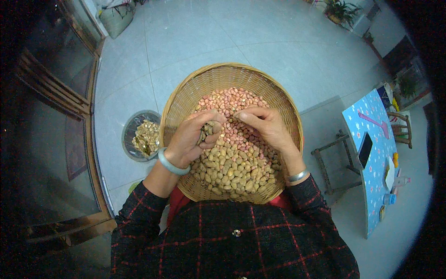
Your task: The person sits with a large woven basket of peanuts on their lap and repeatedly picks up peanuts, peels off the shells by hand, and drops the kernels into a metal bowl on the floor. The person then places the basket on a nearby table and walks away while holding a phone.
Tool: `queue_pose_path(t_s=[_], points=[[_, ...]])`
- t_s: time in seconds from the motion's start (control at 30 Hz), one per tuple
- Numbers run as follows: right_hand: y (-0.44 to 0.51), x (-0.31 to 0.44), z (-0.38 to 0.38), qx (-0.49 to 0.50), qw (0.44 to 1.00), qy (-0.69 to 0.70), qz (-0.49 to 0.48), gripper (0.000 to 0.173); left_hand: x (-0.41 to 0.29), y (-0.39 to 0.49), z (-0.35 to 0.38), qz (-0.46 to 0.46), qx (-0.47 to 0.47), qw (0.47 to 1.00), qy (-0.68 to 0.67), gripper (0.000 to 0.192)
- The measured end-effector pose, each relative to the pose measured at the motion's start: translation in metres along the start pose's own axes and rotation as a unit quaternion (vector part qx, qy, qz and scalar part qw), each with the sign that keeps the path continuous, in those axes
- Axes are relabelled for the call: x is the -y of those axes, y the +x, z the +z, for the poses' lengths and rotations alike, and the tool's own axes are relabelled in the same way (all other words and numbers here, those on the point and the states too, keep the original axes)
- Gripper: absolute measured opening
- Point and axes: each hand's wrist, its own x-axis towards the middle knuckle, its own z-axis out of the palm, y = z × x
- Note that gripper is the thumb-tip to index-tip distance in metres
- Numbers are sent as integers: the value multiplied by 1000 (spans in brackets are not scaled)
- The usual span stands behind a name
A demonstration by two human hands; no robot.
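Note:
A round woven basket (190, 78) rests on my lap. Shelled pink peanuts (231, 96) lie in its far part, and unshelled peanuts (233, 171) are heaped in the near part. My left hand (195, 136), with a pale bangle at the wrist, is curled around several peanut shells (208, 130); whether some are still whole I cannot tell. Its thumb reaches toward my right hand (263, 123), above the pink peanuts. On my right hand the thumb and forefinger come together at the tips, and anything small between them is too unclear to make out.
A grey bin (127, 143) of peanut shells (146, 137) stands on the tiled floor, left of the basket. At right is a table with a blue flowered cover (371, 174), bearing a phone (365, 150) and a pink fly swatter (374, 122). Wood-framed glass doors (92, 139) line the left.

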Motion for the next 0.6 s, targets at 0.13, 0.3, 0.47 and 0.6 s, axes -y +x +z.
queue_pose_path(t_s=[0.13,0.3,0.47,0.6], points=[[5,-8,-2,-37,993,-99,-55,27,0,-1,2,8,-4,1000,12,29],[6,-6,-13,37,983,144,103,27,-3,-2,4,-3,-5,1000,25,21],[1,9,-3,68,965,239,79,23,-5,-3,11,0,17,996,84,25],[-5,16,14,70,995,69,3,24,-2,-2,16,1,30,997,68,21]])
